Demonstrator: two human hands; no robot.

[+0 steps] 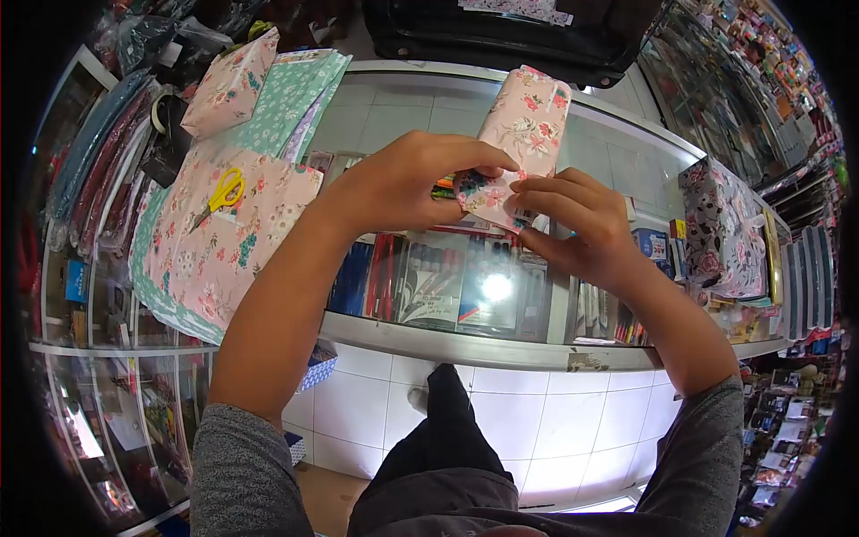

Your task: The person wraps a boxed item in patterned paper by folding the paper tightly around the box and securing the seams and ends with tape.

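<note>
Parcel (530,121) in pink floral paper, in both hands above the counter (429,336), with the long part pointing away and a folded flap (495,201) at the near end. On that end, from the left, the left hand (407,174): index finger stretched across the paper, another finger curled beneath it, thumb lower down by the near edge; impossible to tell whether pinching. At the right of the same end, the right hand (586,219): fingers bent and close together on top, thumb below, pinching the flap near its tip.

Well to the left, yellow-handled scissors (228,190), lying closed on pink floral sheets (268,183). Beyond them, a boxy pink wrapped gift (231,82), resting partly over green floral paper (313,76). Well to the right, a box (720,224) in grey-and-pink floral wrapping, also on the counter. Under the glass, between the forearms, packs of pens (428,282) and other small goods, partly hidden by reflections.
</note>
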